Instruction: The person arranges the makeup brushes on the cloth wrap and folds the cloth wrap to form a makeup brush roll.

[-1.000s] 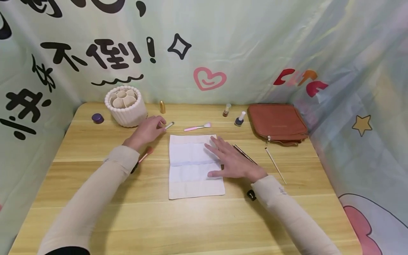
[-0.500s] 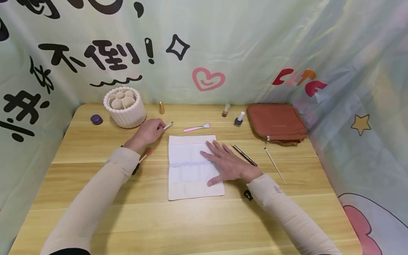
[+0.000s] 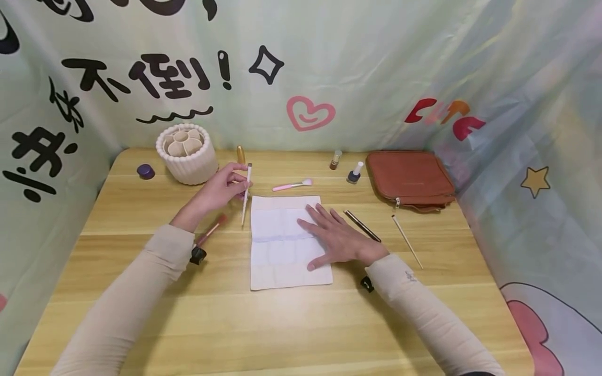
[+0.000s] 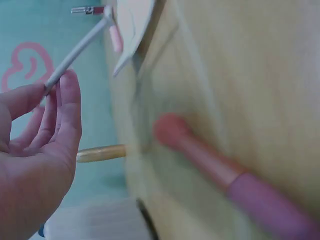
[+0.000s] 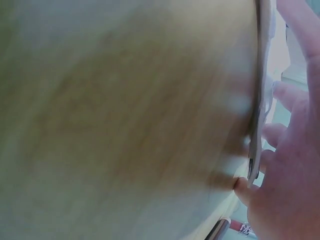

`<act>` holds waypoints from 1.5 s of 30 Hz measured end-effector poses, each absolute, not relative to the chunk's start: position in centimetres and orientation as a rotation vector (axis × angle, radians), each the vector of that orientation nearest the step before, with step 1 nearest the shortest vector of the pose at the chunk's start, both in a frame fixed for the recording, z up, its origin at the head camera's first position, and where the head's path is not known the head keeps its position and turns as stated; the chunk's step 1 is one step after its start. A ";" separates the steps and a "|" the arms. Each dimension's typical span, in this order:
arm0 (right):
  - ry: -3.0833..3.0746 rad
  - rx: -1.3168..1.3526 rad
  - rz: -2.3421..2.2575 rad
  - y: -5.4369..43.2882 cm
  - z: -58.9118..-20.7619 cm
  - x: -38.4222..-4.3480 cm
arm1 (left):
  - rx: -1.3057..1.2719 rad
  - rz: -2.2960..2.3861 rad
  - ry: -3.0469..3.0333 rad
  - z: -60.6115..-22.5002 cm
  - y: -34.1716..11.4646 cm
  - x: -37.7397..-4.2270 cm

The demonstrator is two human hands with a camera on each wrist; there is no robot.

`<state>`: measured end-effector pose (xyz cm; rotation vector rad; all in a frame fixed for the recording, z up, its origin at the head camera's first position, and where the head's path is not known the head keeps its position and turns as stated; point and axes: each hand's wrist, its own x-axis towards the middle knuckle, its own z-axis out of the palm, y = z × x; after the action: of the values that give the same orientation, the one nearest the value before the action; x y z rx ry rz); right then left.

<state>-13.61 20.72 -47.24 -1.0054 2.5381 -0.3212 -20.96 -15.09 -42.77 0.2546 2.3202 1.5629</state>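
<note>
My left hand point(image 3: 220, 189) pinches a slim white makeup brush point(image 3: 245, 201) between thumb and fingers and holds it upright, left of the white cloth's upper corner. In the left wrist view the brush point(image 4: 75, 52) slants up from the fingertips. The creased white cloth point(image 3: 277, 261) lies flat at mid-table. My right hand point(image 3: 336, 239) rests on its right side with fingers spread. Under my left forearm lies a makeup brush with a pink head point(image 4: 172, 131). Behind the cloth is a pink-handled brush point(image 3: 291, 185).
A white ribbed holder point(image 3: 190, 167), purple lid point(image 3: 146, 171) and gold tube point(image 3: 241, 154) stand back left. Toward the right are two small bottles point(image 3: 355, 172), a brown zip pouch point(image 3: 409, 177), a dark pen-like stick point(image 3: 362, 225) and a thin white stick point(image 3: 407, 242).
My left hand has lifted the slim white brush from the table and turned it upright. My right hand has shifted slightly left and settled on the cloth.
</note>
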 end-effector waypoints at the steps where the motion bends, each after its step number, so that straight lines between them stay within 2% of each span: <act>1: 2.539 -1.006 -0.319 20.7 -47.2 -13.6 | 0.246 1.595 2.291 -43.0 -15.1 -20.9; 10: 2.542 -1.000 -0.320 20.8 -47.3 -13.7 | 0.237 1.679 2.184 -45.1 -14.2 -20.1; 20: 2.544 -0.997 -0.319 20.6 -47.2 -13.8 | 0.496 1.191 2.308 -45.9 -13.5 -18.0; 30: 2.542 -0.990 -0.332 20.7 -47.2 -13.8 | 0.640 0.986 2.367 -45.4 -13.1 -16.3; 34: 2.543 -0.994 -0.333 20.6 -47.1 -13.8 | 0.629 1.010 2.427 -45.0 -14.4 -16.4; 38: 2.537 -1.000 -0.338 20.5 -47.1 -13.7 | 0.509 1.047 2.497 -44.3 -17.3 -16.5; 45: 2.541 -0.985 -0.302 20.7 -47.3 -13.8 | 0.353 0.867 2.631 -44.2 -21.5 -15.4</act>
<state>-13.82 20.67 -47.30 -0.9846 2.5411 -0.3016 -15.43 -21.46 -44.25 0.3532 2.6315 0.8674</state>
